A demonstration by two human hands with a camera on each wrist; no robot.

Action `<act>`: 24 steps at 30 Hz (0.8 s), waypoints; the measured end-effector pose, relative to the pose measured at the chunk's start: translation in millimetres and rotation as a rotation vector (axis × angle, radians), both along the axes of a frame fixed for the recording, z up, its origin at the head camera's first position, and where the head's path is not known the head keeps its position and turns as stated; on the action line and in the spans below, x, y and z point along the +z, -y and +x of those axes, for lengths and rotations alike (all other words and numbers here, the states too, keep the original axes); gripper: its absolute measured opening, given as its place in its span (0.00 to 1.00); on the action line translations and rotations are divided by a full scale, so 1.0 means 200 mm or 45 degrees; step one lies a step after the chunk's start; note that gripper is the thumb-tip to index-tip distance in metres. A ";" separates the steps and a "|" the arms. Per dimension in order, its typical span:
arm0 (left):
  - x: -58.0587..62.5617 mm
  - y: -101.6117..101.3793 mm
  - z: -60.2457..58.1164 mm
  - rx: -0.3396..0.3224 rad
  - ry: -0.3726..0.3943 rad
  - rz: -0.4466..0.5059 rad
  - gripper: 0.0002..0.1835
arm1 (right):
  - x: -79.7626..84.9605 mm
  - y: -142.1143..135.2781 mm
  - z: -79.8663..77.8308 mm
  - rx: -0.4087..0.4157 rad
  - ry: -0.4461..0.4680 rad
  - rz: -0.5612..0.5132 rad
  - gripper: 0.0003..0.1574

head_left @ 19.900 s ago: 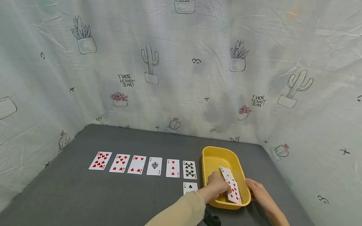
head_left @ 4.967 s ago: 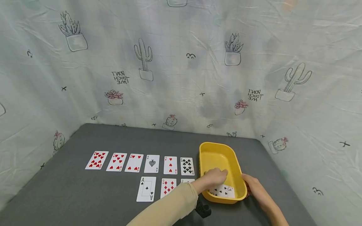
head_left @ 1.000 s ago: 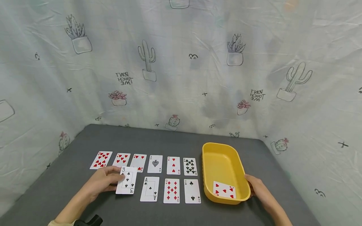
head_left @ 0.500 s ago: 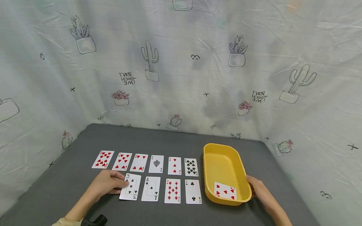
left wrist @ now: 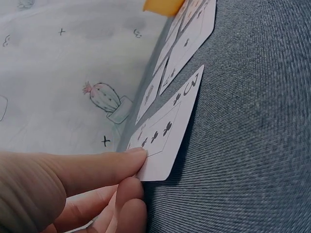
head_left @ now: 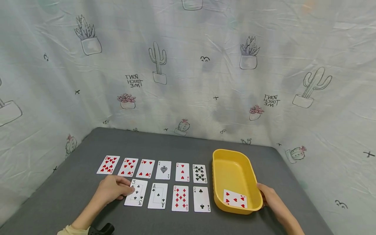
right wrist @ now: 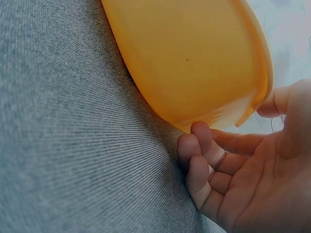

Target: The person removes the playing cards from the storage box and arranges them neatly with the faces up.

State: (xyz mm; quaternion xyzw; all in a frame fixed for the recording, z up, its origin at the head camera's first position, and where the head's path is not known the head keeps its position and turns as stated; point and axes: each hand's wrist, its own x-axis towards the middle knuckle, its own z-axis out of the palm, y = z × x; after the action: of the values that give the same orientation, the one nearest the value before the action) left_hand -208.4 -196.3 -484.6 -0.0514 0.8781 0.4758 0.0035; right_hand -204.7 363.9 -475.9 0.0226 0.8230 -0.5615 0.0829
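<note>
My left hand (head_left: 111, 189) pinches a three of clubs playing card (head_left: 138, 197) by its left edge, thumb on the face. In the left wrist view the card lies low over the grey cloth, a thin shadow along one edge. Right of it are an ace of clubs (head_left: 162, 203), a diamond card (head_left: 180, 207) and a two of clubs (head_left: 197, 207). My right hand (head_left: 273, 200) grips the right side of a yellow plastic tray (head_left: 216, 182), thumb at the rim, other fingers curled against the outer wall. A heart card (head_left: 235, 199) lies in the tray.
Behind the front row lies a back row of several face-up cards, including an ace of spades (head_left: 160, 176) and a three of hearts (head_left: 182, 176). A dark grey cloth (head_left: 73, 202) covers the table. Patterned white curtain (head_left: 188, 65) hangs behind and at both sides.
The three of clubs came out of the tray to the left end of the front row and was lowered there. Other front cards were laid earlier. My right hand stays at the tray.
</note>
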 end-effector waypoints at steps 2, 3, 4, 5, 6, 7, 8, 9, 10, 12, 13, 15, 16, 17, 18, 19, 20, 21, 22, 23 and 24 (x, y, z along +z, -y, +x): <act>0.00 0.00 0.00 0.008 -0.009 -0.006 0.16 | 0.00 0.00 0.00 -0.001 0.001 0.000 0.34; 0.00 -0.01 0.00 0.012 -0.013 -0.009 0.16 | 0.00 0.00 0.00 -0.001 0.002 0.001 0.34; 0.00 -0.01 0.00 0.016 -0.018 -0.012 0.16 | 0.01 0.00 0.00 -0.002 0.003 0.002 0.34; 0.00 -0.01 0.00 0.021 -0.023 -0.016 0.16 | 0.01 0.00 0.00 -0.003 0.004 0.003 0.34; 0.00 -0.01 0.00 0.026 -0.027 -0.022 0.15 | 0.01 0.00 -0.01 -0.004 0.004 0.002 0.34; 0.00 -0.01 0.00 0.029 -0.030 -0.027 0.15 | 0.01 0.00 -0.01 -0.004 0.004 0.004 0.34; 0.00 -0.02 0.00 0.033 -0.032 -0.032 0.15 | 0.01 0.00 -0.01 -0.005 0.005 0.004 0.34; 0.00 -0.02 0.00 0.036 -0.034 -0.035 0.15 | 0.00 0.00 -0.01 -0.004 0.004 0.007 0.34; 0.00 -0.02 0.00 0.040 -0.036 -0.039 0.15 | 0.00 0.00 -0.01 -0.005 0.002 0.008 0.34; 0.00 -0.03 0.00 0.041 -0.037 -0.043 0.15 | 0.01 -0.01 -0.01 -0.002 -0.004 0.010 0.33; 0.00 -0.03 0.00 0.040 -0.037 -0.044 0.15 | 0.01 -0.01 -0.01 0.000 -0.006 0.011 0.33; 0.00 -0.03 0.00 0.038 -0.034 -0.040 0.15 | 0.01 -0.01 -0.01 0.003 -0.011 0.014 0.33; 0.00 -0.03 0.00 0.036 -0.031 -0.037 0.15 | 0.01 -0.01 -0.01 0.002 -0.013 0.017 0.33; 0.00 -0.03 -0.01 0.032 -0.029 -0.034 0.15 | 0.01 -0.01 -0.01 0.002 -0.015 0.019 0.33; 0.00 -0.03 -0.01 0.036 -0.024 -0.039 0.14 | 0.01 -0.01 -0.01 0.000 -0.015 0.017 0.34; 0.00 -0.04 -0.01 0.029 -0.030 -0.054 0.14 | 0.01 -0.01 -0.01 -0.002 -0.014 0.016 0.34; 0.01 -0.04 -0.01 0.022 -0.048 -0.070 0.14 | 0.01 -0.01 -0.01 -0.001 -0.013 0.018 0.34; 0.02 -0.06 -0.02 0.010 -0.080 -0.094 0.13 | 0.01 -0.01 -0.02 -0.003 -0.012 0.019 0.34; 0.03 -0.08 -0.02 -0.005 -0.117 -0.113 0.12 | 0.00 -0.01 -0.02 -0.002 -0.010 0.019 0.34; 0.05 -0.11 -0.03 -0.030 -0.163 -0.128 0.11 | 0.00 -0.01 -0.02 0.000 -0.009 0.017 0.34; 0.07 -0.15 -0.03 -0.067 -0.213 -0.129 0.10 | 0.01 -0.01 -0.02 -0.002 -0.007 0.014 0.34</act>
State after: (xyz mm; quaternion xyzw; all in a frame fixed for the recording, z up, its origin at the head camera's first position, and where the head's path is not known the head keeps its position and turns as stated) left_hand -214.8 -166.5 -470.7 0.0115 0.8993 0.4330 -0.0601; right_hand -208.1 366.2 -474.7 0.0220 0.8263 -0.5571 0.0801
